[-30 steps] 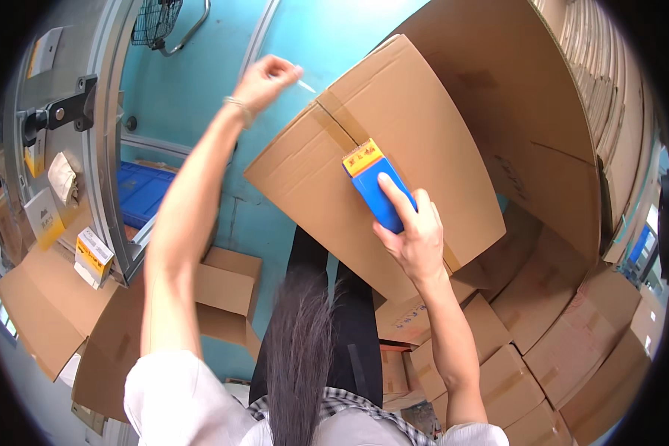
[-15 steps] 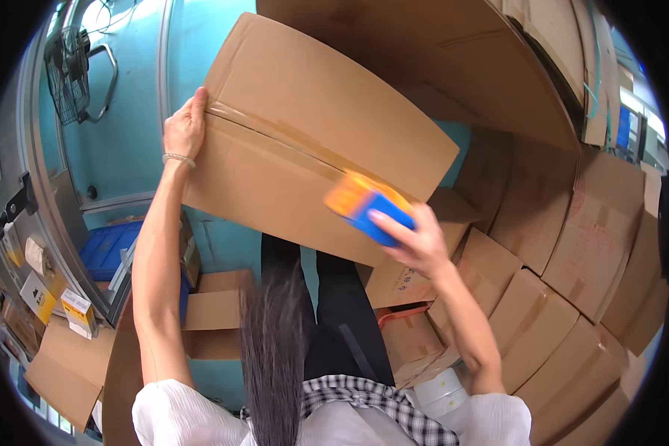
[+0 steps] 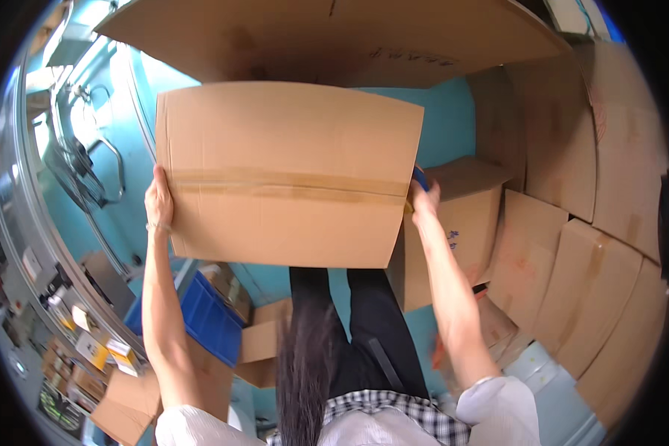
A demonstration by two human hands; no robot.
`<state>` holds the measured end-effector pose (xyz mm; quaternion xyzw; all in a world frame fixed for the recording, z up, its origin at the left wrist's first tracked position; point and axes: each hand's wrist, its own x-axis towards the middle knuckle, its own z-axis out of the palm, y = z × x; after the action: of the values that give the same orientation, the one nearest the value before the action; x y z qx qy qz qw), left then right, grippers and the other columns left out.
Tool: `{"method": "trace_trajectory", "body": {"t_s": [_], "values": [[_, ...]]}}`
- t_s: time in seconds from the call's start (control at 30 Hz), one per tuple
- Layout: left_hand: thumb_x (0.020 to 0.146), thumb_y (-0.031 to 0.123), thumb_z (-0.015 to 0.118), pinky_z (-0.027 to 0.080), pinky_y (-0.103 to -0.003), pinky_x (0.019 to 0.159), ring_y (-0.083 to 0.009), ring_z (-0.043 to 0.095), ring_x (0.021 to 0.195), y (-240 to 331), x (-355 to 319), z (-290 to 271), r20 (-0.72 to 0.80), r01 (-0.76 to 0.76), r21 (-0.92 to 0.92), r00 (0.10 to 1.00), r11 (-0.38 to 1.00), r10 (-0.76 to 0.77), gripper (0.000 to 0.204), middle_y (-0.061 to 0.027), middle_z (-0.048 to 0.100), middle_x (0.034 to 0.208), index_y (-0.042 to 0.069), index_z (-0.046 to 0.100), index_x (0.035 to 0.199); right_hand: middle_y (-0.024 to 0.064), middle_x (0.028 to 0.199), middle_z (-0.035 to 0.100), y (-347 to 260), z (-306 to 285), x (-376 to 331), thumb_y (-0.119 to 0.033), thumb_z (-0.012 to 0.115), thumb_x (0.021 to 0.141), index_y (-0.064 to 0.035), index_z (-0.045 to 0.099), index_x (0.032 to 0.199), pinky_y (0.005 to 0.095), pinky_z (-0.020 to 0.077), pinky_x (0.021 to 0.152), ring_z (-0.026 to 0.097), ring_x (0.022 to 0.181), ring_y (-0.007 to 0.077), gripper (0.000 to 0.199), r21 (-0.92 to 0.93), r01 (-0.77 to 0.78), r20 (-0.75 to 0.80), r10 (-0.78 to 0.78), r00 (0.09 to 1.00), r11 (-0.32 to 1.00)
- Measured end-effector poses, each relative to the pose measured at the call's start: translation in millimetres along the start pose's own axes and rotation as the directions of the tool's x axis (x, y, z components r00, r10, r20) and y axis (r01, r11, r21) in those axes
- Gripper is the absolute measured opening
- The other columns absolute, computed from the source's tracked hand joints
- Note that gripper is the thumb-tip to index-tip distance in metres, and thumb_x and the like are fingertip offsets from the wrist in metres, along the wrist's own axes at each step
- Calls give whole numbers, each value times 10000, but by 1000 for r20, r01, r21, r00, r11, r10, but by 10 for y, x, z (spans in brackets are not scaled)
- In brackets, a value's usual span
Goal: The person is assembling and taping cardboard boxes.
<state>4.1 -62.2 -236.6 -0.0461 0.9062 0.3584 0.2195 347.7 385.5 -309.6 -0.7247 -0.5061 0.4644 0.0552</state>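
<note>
A brown cardboard box [image 3: 290,137] is held up in front of me, its taped face toward me. A strip of clear brown tape [image 3: 275,186] runs across the seam from side to side. My left hand [image 3: 158,202] is closed on the box's left edge, thumb on the near face. At the right edge, my right hand [image 3: 425,202] is closed around a blue and orange tape dispenser [image 3: 421,178], mostly hidden behind the fingers and the box. That hand is against the box's side.
A large cardboard sheet or open box [image 3: 312,44] stands beyond the held box. Stacked cartons [image 3: 583,275] line the right side. A blue plastic crate [image 3: 214,316] and an open carton [image 3: 264,334] lie low on the left, near a metal frame and a fan [image 3: 70,160].
The box has turned from a slant to nearly level and shifted left and down. My right hand, with the tape dispenser, has gone from its front face to its right edge.
</note>
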Motion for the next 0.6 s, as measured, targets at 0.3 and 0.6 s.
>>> {"method": "trace_trajectory", "body": {"t_s": [0.3,0.6], "values": [[972,660,233,434,-320,960,-219,595,1084,139,-256,557,78,-17,-110,997,994,25,843,-150,650,1173,-60,586,1232,171,1220,574,317,-157,659,-454,651,872,14,499,1256,427,534,854,609,1033,254,624,556,-477,449,237,862,681],[968,665,270,474,-353,867,-230,626,934,159,-528,609,-35,88,88,996,992,-85,838,-173,692,962,-76,640,1093,175,1107,511,-40,1000,-2392,-321,808,737,5,442,1167,449,451,843,556,988,303,652,209,692,42,-714,699,690]]}}
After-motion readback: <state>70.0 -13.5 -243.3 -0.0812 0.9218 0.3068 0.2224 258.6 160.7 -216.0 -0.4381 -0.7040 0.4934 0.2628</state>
